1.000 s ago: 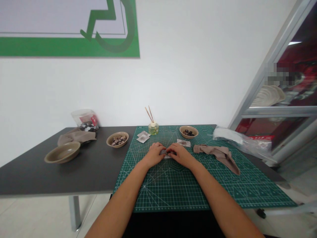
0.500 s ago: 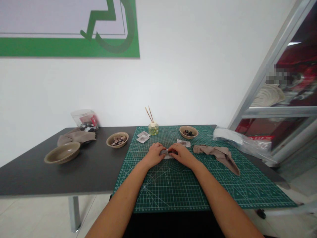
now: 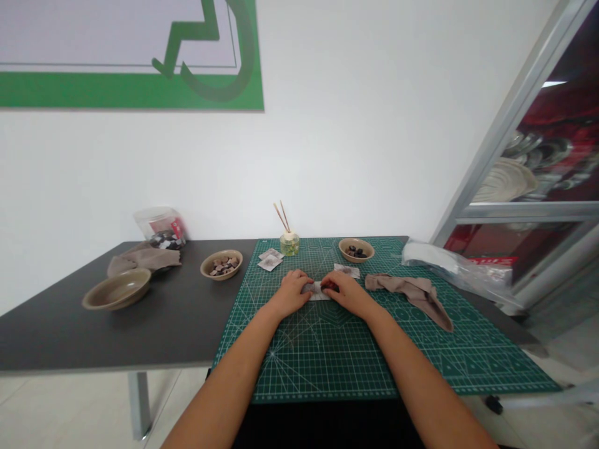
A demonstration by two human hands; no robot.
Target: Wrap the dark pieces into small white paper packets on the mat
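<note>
On the green cutting mat (image 3: 327,368), a small white paper packet (image 3: 319,294) lies between my two hands. My left hand (image 3: 294,292) is closed over its left end, with thumb and fingertips pressed on it. My right hand (image 3: 349,293) has its fingers pinched round a small dark reddish piece (image 3: 330,286) at the packet's right end; the fingers hide most of that piece. Just beyond my right hand lies another printed white packet (image 3: 347,270). More flat packets (image 3: 270,262) overlap further left.
Bowls of small dark pieces stand at back right (image 3: 356,257) and left (image 3: 213,272). An empty-looking bowl (image 3: 110,300), cloth (image 3: 150,257) and clear jar (image 3: 159,223) sit further left. A reed diffuser (image 3: 290,244) stands behind; brown cloth (image 3: 412,288) and a plastic bag (image 3: 458,265) lie right.
My right fingers have shifted slightly to the right, so more of the white packet shows between my hands. My left hand stays nearly still.
</note>
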